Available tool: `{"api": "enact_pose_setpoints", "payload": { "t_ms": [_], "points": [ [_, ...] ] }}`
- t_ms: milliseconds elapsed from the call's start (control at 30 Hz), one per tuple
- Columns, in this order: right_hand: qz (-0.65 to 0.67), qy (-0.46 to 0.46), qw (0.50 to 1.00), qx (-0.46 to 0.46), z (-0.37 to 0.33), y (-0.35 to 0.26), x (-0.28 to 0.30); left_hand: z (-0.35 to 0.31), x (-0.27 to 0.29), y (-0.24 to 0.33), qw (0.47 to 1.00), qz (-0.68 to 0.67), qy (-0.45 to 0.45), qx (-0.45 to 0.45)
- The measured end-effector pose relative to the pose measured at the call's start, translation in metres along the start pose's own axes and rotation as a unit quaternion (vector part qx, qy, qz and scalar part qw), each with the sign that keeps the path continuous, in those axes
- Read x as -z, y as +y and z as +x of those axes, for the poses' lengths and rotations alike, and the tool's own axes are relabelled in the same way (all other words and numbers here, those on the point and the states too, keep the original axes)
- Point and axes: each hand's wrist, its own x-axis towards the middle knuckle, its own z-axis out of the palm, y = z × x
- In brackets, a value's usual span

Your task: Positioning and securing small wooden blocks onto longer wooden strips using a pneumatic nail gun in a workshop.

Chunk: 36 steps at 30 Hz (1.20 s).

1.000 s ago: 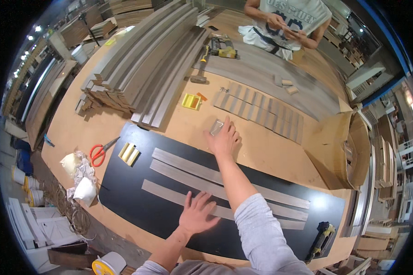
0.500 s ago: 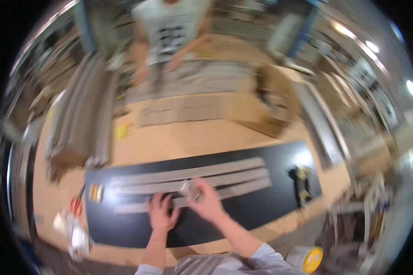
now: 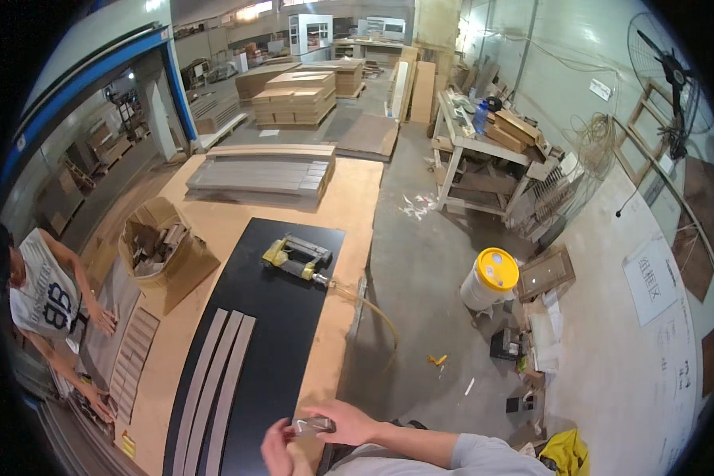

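Note:
My right hand (image 3: 345, 422) is closed round a small, shiny grey block-like thing (image 3: 316, 424) whose kind I cannot make out. Close beside it is my left hand (image 3: 278, 448), slightly blurred, thumb and fingers apart, with its fingertips near the shiny thing. Both hands are over the near edge of a black board (image 3: 282, 349). On that board, left of my hands, three long grey-brown wooden strips (image 3: 220, 381) lie side by side with narrow gaps. A yellow and grey nail gun (image 3: 297, 258) lies at the board's far end, with a hose (image 3: 377, 309) running off the table edge.
A cardboard box (image 3: 170, 270) of offcuts stands on the wooden table (image 3: 353, 198). Grey boards (image 3: 254, 178) are stacked beyond. At the left, a co-worker (image 3: 51, 305) reaches over short strips (image 3: 133, 357). A yellow-lidded bucket (image 3: 492, 278) stands on the floor to the right.
My view has swung to the right along the table. My hands have drawn back from the strips to the board's edge, and the shiny thing is still in my right hand.

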Motion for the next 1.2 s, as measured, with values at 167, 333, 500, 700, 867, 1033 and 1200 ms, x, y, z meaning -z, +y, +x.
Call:
{"api": "enact_pose_setpoints", "payload": {
  "t_ms": [167,333,500,700,867,1033,1200],
  "points": [
    [-0.039,0.054,0.997,-0.035,-0.047,-0.009,0.023,-0.019,-0.056,0.003,0.994,-0.028,-0.09,0.046],
    [-0.076,0.118,0.99,-0.003,-0.096,-0.008,0.063,-0.037,-0.104,0.018,0.978,-0.053,-0.189,0.071],
    [-0.113,0.142,0.983,-0.01,-0.125,0.011,0.11,-0.026,-0.165,0.029,0.969,0.046,-0.229,0.078],
    [-0.126,0.203,0.971,-0.009,-0.144,0.067,0.218,0.02,-0.299,0.053,0.956,0.042,-0.278,0.078],
    [-0.112,0.231,0.965,-0.057,-0.163,0.112,0.327,0.062,-0.435,0.098,0.931,0.143,-0.327,0.079],
    [-0.147,0.266,0.952,-0.047,-0.13,0.15,0.435,0.121,-0.529,0.11,0.933,0.155,-0.319,0.06],
    [-0.151,0.253,0.954,-0.062,-0.08,0.209,0.528,0.198,-0.597,0.126,0.927,0.013,-0.354,0.123]
  ]
}}
